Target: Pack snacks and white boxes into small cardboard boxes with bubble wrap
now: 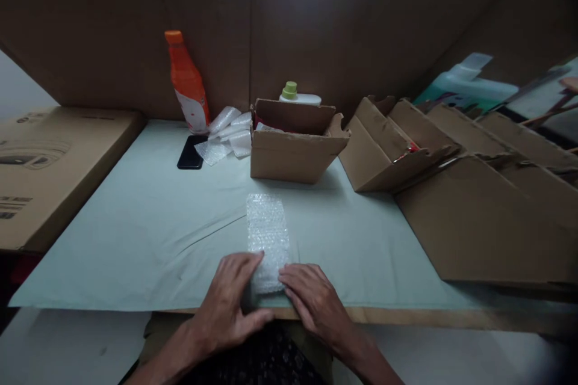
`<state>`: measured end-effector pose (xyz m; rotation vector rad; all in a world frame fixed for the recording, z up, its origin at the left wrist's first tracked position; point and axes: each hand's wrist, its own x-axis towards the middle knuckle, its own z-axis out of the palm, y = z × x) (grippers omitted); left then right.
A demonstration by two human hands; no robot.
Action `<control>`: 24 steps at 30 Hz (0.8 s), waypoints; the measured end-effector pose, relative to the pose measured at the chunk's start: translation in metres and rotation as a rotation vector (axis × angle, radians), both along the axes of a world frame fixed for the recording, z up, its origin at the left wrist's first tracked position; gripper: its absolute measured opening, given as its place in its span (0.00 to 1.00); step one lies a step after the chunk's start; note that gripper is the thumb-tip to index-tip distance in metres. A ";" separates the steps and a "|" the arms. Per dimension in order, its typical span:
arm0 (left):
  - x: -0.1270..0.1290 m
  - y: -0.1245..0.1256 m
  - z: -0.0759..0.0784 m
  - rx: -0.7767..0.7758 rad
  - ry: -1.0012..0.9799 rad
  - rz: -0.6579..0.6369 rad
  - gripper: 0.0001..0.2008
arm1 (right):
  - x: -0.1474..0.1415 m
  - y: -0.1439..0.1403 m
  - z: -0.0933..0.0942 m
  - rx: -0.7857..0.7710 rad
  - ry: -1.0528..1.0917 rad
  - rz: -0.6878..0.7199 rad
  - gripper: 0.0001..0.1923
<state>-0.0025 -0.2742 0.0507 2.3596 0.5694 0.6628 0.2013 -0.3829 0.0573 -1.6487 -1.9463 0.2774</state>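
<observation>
Both hands, the left hand (232, 304) and right hand (313, 301), press flat with fingers spread on one knobbly strip of bubble wrap (267, 240) at the near table (135, 240) edge; one open cardboard box (293, 144) beyond.

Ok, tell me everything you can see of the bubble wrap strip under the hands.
The bubble wrap strip is clear plastic, long and narrow, lying flat on the pale green sheet, running away from the person toward the open box. Its near end is rolled or folded up; the left hand and right hand press on it there.
</observation>
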 end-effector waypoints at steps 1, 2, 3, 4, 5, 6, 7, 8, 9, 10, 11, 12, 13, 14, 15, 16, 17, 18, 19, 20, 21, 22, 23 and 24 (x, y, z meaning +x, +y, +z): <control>-0.002 -0.004 0.001 -0.018 -0.002 -0.023 0.35 | 0.000 0.002 0.003 -0.037 0.051 0.007 0.13; -0.002 -0.006 0.000 -0.036 0.004 -0.016 0.32 | 0.001 0.005 0.005 -0.069 0.098 -0.003 0.13; -0.001 -0.007 -0.001 -0.048 0.015 0.016 0.29 | 0.001 0.007 0.007 -0.074 0.132 -0.033 0.12; 0.002 -0.006 -0.004 -0.045 0.027 0.062 0.27 | 0.002 0.008 0.009 -0.046 0.149 -0.076 0.13; 0.005 -0.003 -0.007 -0.028 0.044 0.107 0.25 | 0.003 0.008 0.010 0.013 0.146 -0.123 0.14; 0.009 0.000 -0.010 0.001 0.066 0.142 0.24 | 0.003 0.007 0.009 0.091 0.125 -0.167 0.15; 0.012 0.004 -0.013 0.038 0.089 0.164 0.23 | 0.004 0.006 0.008 0.166 0.093 -0.192 0.16; 0.014 0.008 -0.015 0.073 0.112 0.179 0.22 | 0.004 0.004 0.006 0.217 0.051 -0.192 0.17; 0.016 0.011 -0.017 0.105 0.126 0.196 0.21 | 0.004 0.003 0.003 0.235 0.005 -0.167 0.18; 0.016 0.013 -0.017 0.128 0.130 0.214 0.21 | 0.003 0.002 0.000 0.220 -0.043 -0.129 0.18; 0.016 0.015 -0.017 0.145 0.117 0.233 0.21 | 0.003 0.002 -0.003 0.198 -0.089 -0.089 0.18; 0.014 0.015 -0.016 0.156 0.093 0.246 0.21 | 0.002 0.004 -0.007 0.175 -0.130 -0.060 0.17; 0.012 0.014 -0.014 0.162 0.066 0.244 0.21 | 0.001 0.006 -0.009 0.160 -0.159 -0.047 0.17; 0.008 0.012 -0.011 0.164 0.044 0.221 0.22 | 0.001 0.009 -0.011 0.157 -0.170 -0.047 0.16; 0.005 0.010 -0.008 0.162 0.033 0.176 0.23 | 0.000 0.011 -0.011 0.157 -0.158 -0.049 0.15; 0.001 0.008 -0.005 0.153 0.031 0.116 0.24 | 0.000 0.013 -0.010 0.149 -0.126 -0.047 0.14; -0.002 0.005 -0.003 0.138 0.034 0.061 0.24 | 0.000 0.013 -0.008 0.128 -0.082 -0.039 0.14; -0.005 0.004 0.000 0.121 0.034 0.023 0.23 | 0.000 0.013 -0.005 0.095 -0.035 -0.025 0.13; -0.005 0.004 0.001 0.102 0.031 0.007 0.22 | -0.001 0.012 -0.002 0.068 0.005 -0.015 0.12; -0.005 0.005 0.001 0.081 0.030 0.014 0.21 | -0.001 0.011 0.001 0.055 0.030 -0.023 0.13; -0.002 0.008 0.001 0.064 0.031 0.039 0.21 | -0.001 0.010 0.003 0.063 0.033 -0.049 0.14; 0.002 0.012 0.000 0.057 0.041 0.076 0.20 | -0.001 0.009 0.004 0.089 0.017 -0.089 0.15; 0.007 0.017 -0.002 0.064 0.063 0.117 0.19 | -0.001 0.010 0.004 0.125 -0.017 -0.126 0.17; 0.012 0.023 -0.004 0.081 0.091 0.157 0.19 | -0.001 0.011 0.003 0.154 -0.058 -0.149 0.19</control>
